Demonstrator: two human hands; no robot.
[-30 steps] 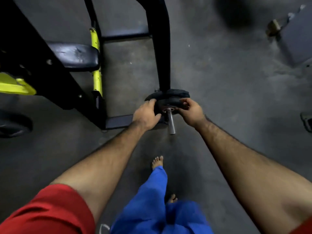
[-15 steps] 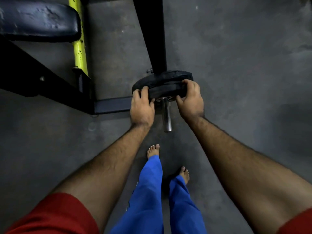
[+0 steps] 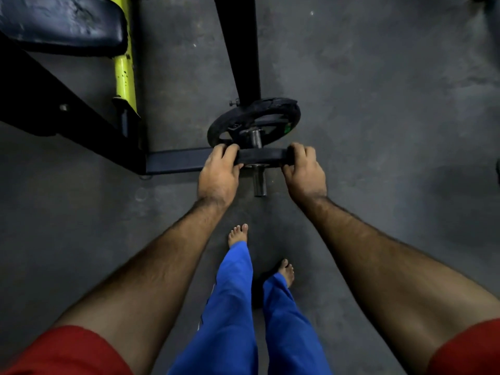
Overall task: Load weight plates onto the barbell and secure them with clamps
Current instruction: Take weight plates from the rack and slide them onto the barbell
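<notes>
A steel barbell sleeve [image 3: 259,182] points toward me in the middle of the head view. A black spoked weight plate [image 3: 273,110] sits far up the sleeve, against a black upright. A smaller black plate [image 3: 262,156] is threaded on the sleeve nearer me, a short gap from the spoked plate. My left hand [image 3: 218,172] grips this smaller plate's left edge and my right hand [image 3: 304,170] grips its right edge. I see no clamp.
A black rack upright [image 3: 238,44] rises behind the plates. A black and yellow bench frame [image 3: 125,69] with a dark pad [image 3: 59,23] stands at the left, and its base bar [image 3: 176,159] lies on the grey floor. My bare feet [image 3: 238,235] stand below the sleeve.
The two plates were together against the upright under both hands. The smaller plate now sits nearer me along the sleeve, with a gap showing between it and the spoked plate.
</notes>
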